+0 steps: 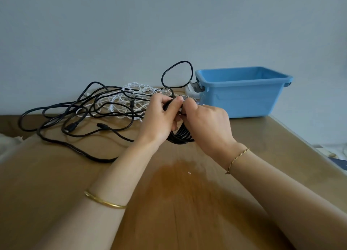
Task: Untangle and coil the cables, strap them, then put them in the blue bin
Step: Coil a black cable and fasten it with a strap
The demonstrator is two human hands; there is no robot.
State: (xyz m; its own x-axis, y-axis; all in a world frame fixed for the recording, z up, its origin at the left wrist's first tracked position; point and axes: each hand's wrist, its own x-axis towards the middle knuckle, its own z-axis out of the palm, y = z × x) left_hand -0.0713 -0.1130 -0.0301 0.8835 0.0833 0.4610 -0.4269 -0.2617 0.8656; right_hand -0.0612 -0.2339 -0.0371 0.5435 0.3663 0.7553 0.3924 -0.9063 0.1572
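Observation:
A coil of black cable (pixel 181 136) hangs between my two hands above the table's middle. My left hand (pixel 161 118) grips the coil's top with fingers curled round it. Close against it, my right hand (pixel 205 124) pinches the coil or a piece on it from the right; what lies under its fingers is hidden. A free loop of the same black cable (pixel 177 74) stands up behind my hands. A tangle of black cables (pixel 75 122) and a white braided cable (pixel 131 97) lies to the left. The blue bin (pixel 242 99) stands at the back right.
The wooden table (pixel 178 193) has a dark patch in front of me. A white item (pixel 191 91) with a grey clip lies against the bin's left side. The table's right edge (pixel 304 142) runs close to the bin. Pale cloth (pixel 7 139) shows at the far left.

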